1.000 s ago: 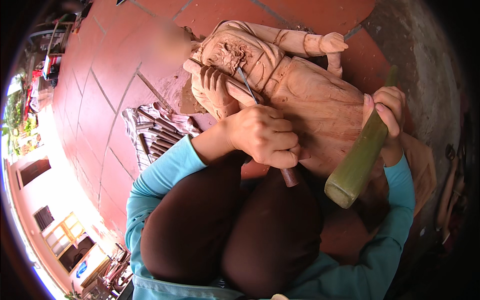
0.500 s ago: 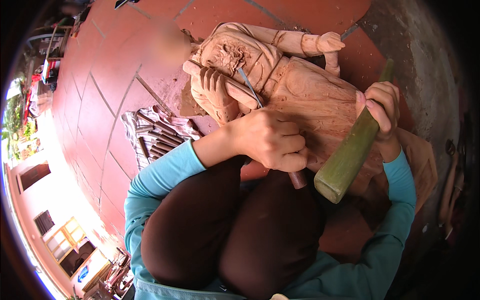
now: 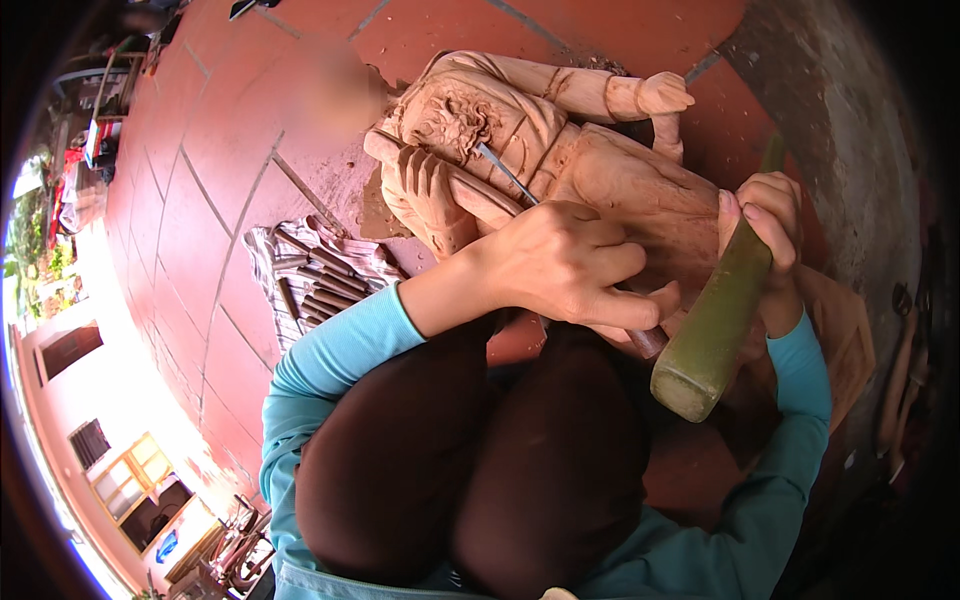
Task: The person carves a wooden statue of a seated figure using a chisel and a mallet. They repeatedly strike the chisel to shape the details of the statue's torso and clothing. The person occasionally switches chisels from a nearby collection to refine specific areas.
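Observation:
A large carved wooden statue (image 3: 625, 180) lies on its back before my knees, its far left end blurred. My left hand (image 3: 575, 265) is closed round a chisel (image 3: 508, 173), with some fingers loosely curled. The thin metal blade slants up and left, its tip at the carved ornament on the statue's chest. Below my fingers pokes the brown handle end. Over the statue's lower part, my right hand (image 3: 768, 220) grips the narrow part of a green tapered mallet (image 3: 712, 335). Its thick end points down toward me, close to the right of the chisel handle.
Left of the statue, several dark-handled carving tools (image 3: 325, 285) lie on a striped cloth (image 3: 262, 250). Red floor tiles (image 3: 225, 150) stretch left. Long tools (image 3: 905, 370) stand or lie by the dark right rim. A bicycle (image 3: 245, 550) is at the lower left.
My left hand has shifted right and its fingers have loosened; the chisel handle's end has swung right. The mallet's thick end has moved slightly right and down.

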Demonstrator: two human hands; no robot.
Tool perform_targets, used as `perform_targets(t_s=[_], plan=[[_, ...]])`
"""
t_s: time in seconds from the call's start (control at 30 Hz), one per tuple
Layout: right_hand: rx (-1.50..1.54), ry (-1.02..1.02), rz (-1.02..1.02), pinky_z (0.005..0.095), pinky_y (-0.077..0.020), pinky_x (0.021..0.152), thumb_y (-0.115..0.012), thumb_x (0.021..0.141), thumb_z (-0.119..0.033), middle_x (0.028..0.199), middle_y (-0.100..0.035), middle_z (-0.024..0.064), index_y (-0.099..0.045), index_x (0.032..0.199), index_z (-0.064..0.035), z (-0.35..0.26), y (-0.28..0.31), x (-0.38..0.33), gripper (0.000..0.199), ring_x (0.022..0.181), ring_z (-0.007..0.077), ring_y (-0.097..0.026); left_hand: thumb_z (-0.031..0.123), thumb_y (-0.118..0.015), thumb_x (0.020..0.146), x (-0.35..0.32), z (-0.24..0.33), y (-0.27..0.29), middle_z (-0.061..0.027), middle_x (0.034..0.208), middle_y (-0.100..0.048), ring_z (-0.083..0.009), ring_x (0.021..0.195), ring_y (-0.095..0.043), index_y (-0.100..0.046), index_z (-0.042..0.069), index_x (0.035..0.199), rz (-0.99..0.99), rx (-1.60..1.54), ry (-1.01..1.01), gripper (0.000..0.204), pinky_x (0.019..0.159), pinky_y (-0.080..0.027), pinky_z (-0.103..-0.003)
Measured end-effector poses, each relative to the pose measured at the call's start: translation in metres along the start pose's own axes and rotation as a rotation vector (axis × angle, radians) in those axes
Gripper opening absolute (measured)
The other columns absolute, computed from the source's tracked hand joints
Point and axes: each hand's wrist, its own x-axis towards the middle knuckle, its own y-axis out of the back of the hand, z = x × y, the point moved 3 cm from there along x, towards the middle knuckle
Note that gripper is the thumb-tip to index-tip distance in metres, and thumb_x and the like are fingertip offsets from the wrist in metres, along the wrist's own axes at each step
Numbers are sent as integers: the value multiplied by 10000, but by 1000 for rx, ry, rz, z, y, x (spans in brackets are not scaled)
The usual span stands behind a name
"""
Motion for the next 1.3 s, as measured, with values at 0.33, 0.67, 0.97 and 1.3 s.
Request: perform_targets(t_s=[0.33, 0.67, 0.97, 1.3], plan=[[5, -167, 25, 382, -466, 647, -623, 778, 165, 886, -520, 116, -363, 1139, -66, 7, -4, -9, 502, 694, 212, -523, 413, -648, 800, 22, -16, 7, 29, 639, -409, -115, 507, -508, -634, 264, 1010, 40, -65, 159, 258, 367, -380, -259], [63, -208, 75, 340, -442, 608, -600, 761, 203, 890, -494, 135, -334, 1156, -61, 12, -9, -15, 544, 696, 207, -496, 506, -647, 793, 32, -27, 0, 2, 593, -460, -170, 478, -546, -644, 196, 912, 209, -166, 273, 332, 373, -390, -293], [171, -226, -137, 360, -473, 598, -556, 855, 67, 943, -528, 192, -350, 1210, -12, 25, 18, -28, 418, 706, 234, -531, 509, -637, 820, 43, -51, 0, -18, 551, -491, -216, 457, -540, -654, 115, 921, 324, -206, 425, 407, 380, -394, -339], [1, -301, -120, 353, -493, 604, -566, 820, 164, 865, -539, 151, -328, 1210, -11, 22, 22, -25, 489, 674, 210, -534, 448, -672, 808, 41, -54, -22, -35, 769, -648, -215, 580, -628, -666, 130, 1049, -20, -26, 531, 399, 477, -493, -319]])
